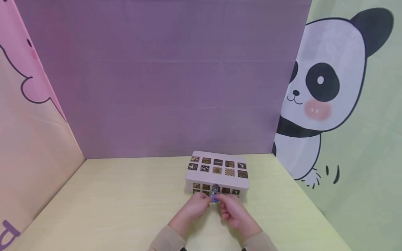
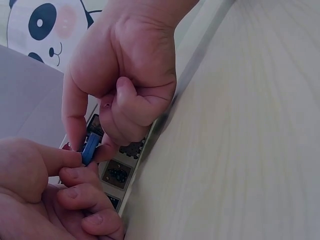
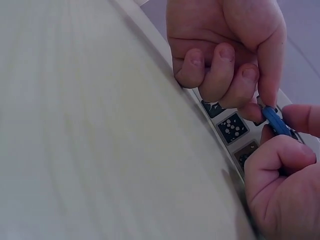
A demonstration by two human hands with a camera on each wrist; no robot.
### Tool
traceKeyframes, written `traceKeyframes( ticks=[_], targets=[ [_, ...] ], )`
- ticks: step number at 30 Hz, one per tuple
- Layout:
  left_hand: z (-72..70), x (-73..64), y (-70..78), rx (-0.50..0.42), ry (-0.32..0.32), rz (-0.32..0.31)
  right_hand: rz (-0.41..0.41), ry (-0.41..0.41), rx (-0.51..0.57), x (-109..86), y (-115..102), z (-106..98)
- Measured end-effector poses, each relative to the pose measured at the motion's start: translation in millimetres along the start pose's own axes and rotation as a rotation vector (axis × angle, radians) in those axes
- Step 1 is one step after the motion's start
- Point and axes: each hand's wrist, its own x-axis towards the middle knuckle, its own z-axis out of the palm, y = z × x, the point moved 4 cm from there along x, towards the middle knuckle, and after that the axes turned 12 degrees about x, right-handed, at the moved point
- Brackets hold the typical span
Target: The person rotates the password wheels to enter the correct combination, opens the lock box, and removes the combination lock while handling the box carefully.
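Note:
A white box [image 1: 217,177] printed with small dark pictures stands closed at the back of the table. At the clasp [image 1: 215,188] on its front is a small blue padlock [image 1: 215,198], mostly covered by fingers. My left hand [image 1: 197,205] pinches the padlock [image 3: 276,121] from the left, its other fingers curled. From the right, my right hand [image 1: 233,210] pinches the same padlock [image 2: 90,149] between thumb and index finger. The fingertips of both hands meet around it, close to the box front. A small red bit [image 2: 66,146] shows beside the padlock in the left wrist view.
The pale wooden table [image 1: 125,202] spreads around the box and hands. A purple backdrop [image 1: 163,76] rises behind the box. A panda print [image 1: 339,115] covers the right side panel, and a pink figure [image 1: 34,80] is on the left panel.

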Motion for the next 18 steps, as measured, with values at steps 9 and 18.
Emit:
traceKeyframes(
  ticks=[9,18],
  targets=[
    [0.5,1.9,-1.8,0.004,-0.008,0.025,-0.012,0.012,-0.058,1.2,0.9,0.8],
    [1.1,2.3,-2.2,0.005,-0.013,0.016,-0.01,0.008,-0.064,1.4,1.0,1.6]
  ],
)
